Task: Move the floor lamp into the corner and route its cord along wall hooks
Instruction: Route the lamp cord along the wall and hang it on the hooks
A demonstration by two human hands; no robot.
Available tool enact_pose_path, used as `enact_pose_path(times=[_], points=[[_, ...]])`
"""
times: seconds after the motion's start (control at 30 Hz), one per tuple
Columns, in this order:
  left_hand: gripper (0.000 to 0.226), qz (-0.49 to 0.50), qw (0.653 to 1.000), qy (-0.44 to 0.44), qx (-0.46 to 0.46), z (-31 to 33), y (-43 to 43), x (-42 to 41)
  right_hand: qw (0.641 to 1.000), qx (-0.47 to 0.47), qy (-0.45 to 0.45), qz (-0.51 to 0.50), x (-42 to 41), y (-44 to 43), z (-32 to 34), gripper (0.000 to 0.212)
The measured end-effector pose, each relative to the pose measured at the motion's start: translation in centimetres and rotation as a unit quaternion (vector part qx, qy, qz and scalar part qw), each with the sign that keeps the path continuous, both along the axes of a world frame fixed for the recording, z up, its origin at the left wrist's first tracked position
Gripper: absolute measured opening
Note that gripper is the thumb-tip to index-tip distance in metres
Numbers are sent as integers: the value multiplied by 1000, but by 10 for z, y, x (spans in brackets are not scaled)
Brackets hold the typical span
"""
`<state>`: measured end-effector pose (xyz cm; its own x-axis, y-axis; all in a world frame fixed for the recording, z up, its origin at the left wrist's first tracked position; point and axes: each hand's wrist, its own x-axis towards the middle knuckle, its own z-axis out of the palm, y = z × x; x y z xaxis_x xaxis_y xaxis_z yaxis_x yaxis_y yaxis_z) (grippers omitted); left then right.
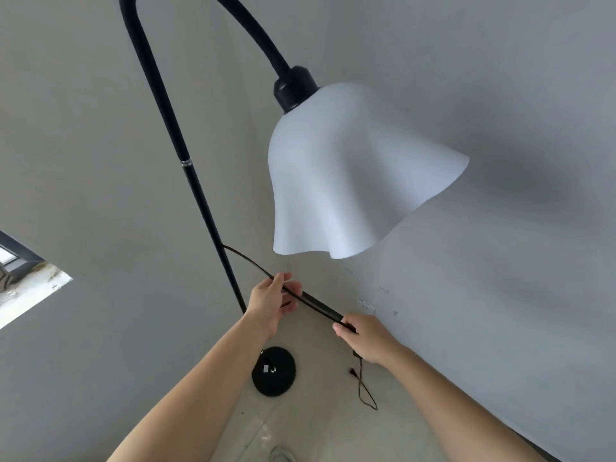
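Observation:
A black floor lamp stands in the room's corner: its pole (pixel 196 195) arches over to a white wavy shade (pixel 346 175), and its round black base (pixel 274 371) rests on the floor. A black cord (pixel 316 301) leaves the pole and runs taut to the right. My left hand (pixel 271 303) pinches the cord near the pole. My right hand (pixel 365 336) grips it further along, close to the right wall. Below my right hand the cord hangs slack in a loop (pixel 365 393) down to the floor. Small clear hooks (pixel 366 306) sit on the right wall.
Two grey walls meet behind the lamp. A window opening (pixel 26 288) shows at the left edge. The pale floor holds a clear plastic item (pixel 280 453) near the bottom edge.

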<state>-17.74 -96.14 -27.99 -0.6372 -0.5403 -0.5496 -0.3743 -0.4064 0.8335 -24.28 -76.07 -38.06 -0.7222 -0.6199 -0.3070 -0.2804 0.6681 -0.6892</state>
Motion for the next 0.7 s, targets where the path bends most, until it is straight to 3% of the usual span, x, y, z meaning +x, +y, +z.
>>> enact_pose_path(times=[0.33,0.5,0.6,0.7], points=[[21,11,994,-12,-109,-23,-8,-16,999,9,-28,-41,16,5,-44,41],[13,2,993,-15,-113,-30,-19,-29,979,-55,-98,-169,23,25,-40,34],[16,-19,994,-8,-110,-37,-29,-37,962,-38,-102,-251,28,36,-37,47],[18,-26,994,9,-102,-48,-39,-43,958,68,-63,-271,34,47,-42,65]])
